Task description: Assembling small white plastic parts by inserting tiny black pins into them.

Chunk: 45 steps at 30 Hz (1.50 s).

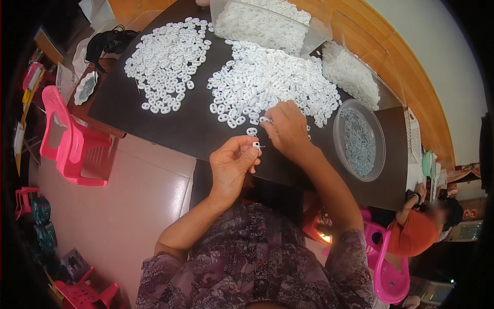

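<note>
A small white piece (256,146), thin screw (262,147) jutting from it, is pinched in the left hand (229,164) over the dark table's (170,123) near edge. The right hand (289,125) grips another piece (264,119) beside a white heap (272,77). Picking up seems the step underway; next calls for a clean, light lift.

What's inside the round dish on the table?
Many small grey-blue, screw-like pieces lie inside the round dish. Most of its bottom is covered by them and can't be seen.
</note>
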Tool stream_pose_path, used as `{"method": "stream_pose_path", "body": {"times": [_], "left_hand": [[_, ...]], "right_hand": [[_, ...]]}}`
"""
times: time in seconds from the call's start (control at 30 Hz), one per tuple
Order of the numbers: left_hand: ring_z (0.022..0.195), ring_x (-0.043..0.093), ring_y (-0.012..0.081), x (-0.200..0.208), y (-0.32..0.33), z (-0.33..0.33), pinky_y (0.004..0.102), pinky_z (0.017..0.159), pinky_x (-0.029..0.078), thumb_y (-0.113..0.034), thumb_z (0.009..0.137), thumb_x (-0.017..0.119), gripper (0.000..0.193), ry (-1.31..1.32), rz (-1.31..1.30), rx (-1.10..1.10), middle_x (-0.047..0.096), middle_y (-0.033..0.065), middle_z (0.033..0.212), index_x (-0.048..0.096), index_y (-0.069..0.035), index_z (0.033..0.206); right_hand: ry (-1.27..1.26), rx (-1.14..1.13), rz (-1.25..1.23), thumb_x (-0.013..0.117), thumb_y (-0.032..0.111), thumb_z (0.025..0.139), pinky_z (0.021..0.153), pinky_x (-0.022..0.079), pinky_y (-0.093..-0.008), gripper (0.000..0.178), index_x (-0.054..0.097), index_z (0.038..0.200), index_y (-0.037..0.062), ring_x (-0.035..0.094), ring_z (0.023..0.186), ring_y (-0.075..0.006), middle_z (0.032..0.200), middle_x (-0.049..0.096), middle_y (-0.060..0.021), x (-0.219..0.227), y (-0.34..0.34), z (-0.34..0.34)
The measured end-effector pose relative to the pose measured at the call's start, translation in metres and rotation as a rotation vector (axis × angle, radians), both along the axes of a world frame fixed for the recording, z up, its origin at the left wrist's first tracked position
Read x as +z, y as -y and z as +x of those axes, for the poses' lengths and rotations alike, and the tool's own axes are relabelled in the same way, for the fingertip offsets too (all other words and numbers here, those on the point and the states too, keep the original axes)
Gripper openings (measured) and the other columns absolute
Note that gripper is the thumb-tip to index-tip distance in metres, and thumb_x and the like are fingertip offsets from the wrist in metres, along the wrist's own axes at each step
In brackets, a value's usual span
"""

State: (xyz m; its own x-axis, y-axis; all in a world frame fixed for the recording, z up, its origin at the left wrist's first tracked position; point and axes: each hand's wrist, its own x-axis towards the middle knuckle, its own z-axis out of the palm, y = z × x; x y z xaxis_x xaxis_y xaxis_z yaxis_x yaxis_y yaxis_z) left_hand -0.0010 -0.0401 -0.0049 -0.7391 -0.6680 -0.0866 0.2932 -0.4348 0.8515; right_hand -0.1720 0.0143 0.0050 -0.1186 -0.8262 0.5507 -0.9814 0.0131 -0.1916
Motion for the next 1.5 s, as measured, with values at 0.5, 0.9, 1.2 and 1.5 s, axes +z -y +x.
{"method": "stream_pose_path", "body": {"times": [0.5, 0.9, 1.2, 1.5], "left_hand": [[0.067, 0.057, 0.0097, 0.01, 0.0, -0.001, 0.0204, 0.056, 0.046, -0.005, 0.089, 0.06, 0.022, 0.008, -0.054, 0.011, 0.063, 0.0073, 0.082, 0.062, 0.003, 0.109], [0.067, 0.057, 0.0102, 0.013, -0.005, -0.001, 0.0214, 0.055, 0.046, -0.005, 0.089, 0.06, 0.02, 0.022, -0.042, 0.002, 0.063, 0.0083, 0.082, 0.061, 0.004, 0.106], [0.067, 0.057, 0.0083, 0.011, -0.006, -0.002, 0.0199, 0.054, 0.046, -0.005, 0.088, 0.06, 0.018, 0.04, -0.068, 0.028, 0.063, 0.0064, 0.082, 0.062, 0.003, 0.105], [0.066, 0.057, 0.0076, 0.012, -0.011, -0.002, 0.0191, 0.053, 0.045, -0.005, 0.089, 0.059, 0.014, 0.071, -0.071, 0.053, 0.063, 0.0056, 0.081, 0.06, 0.002, 0.101]], "right_hand": [[1.329, 0.065, 0.022, 0.061, 0.003, 0.084, 0.062, 0.039, -0.0198, 0.018, 0.066, 0.101, 0.0011, 0.051, 0.069, -0.005, 0.077, 0.06, 0.0009, 0.027, -0.029, 0.014], [1.396, -0.053, 0.089, 0.057, 0.015, 0.09, 0.057, 0.04, -0.0201, 0.017, 0.066, 0.091, 0.0003, 0.052, 0.065, -0.0063, 0.073, 0.06, -0.0009, 0.022, -0.037, 0.027], [1.327, 0.019, 0.02, 0.061, 0.006, 0.085, 0.066, 0.044, -0.0195, 0.016, 0.066, 0.099, 0.0001, 0.057, 0.072, -0.0069, 0.08, 0.064, -0.0012, 0.021, -0.042, 0.032], [1.395, 0.0, -0.014, 0.063, 0.001, 0.082, 0.072, 0.048, -0.0215, 0.014, 0.064, 0.096, -0.0025, 0.06, 0.077, -0.0086, 0.084, 0.065, -0.0041, 0.025, -0.043, 0.042]]}}
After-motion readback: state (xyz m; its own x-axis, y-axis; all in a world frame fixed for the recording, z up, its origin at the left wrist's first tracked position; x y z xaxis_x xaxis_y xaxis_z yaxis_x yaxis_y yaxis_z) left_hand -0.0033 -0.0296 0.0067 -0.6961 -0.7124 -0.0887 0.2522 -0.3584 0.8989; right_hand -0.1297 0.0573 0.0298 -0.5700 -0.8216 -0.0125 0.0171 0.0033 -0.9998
